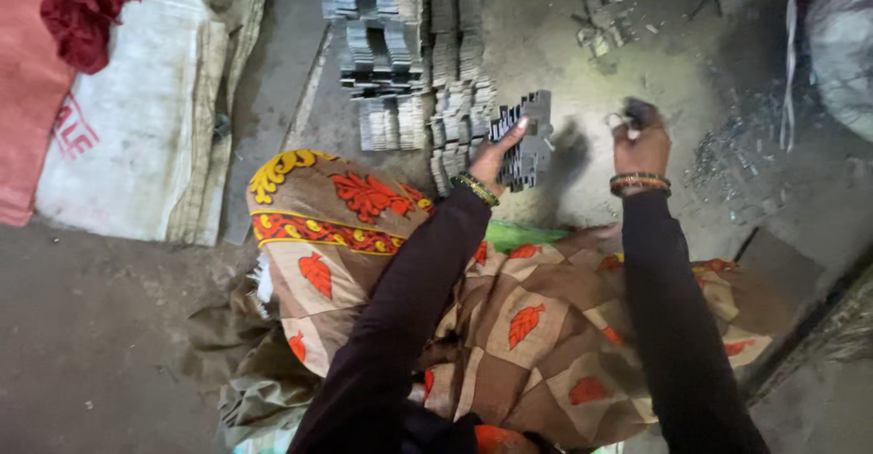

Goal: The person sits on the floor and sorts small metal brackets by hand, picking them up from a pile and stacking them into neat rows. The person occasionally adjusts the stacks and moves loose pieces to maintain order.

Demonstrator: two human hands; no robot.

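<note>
Left hand (496, 159) grips a stack of grey notched metal plates (525, 140) at frame centre; right hand (639, 140), just right, pinches a small piece, unclear what

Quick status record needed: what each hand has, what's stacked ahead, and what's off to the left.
left hand: grips a bundle of grey notched metal plates
right hand: raised, closed on a small metal piece, shape unclear
ahead: rows of stacked metal plates on the floor
far left: white sack, red cloth
lap: leaf-patterned fabric
</note>
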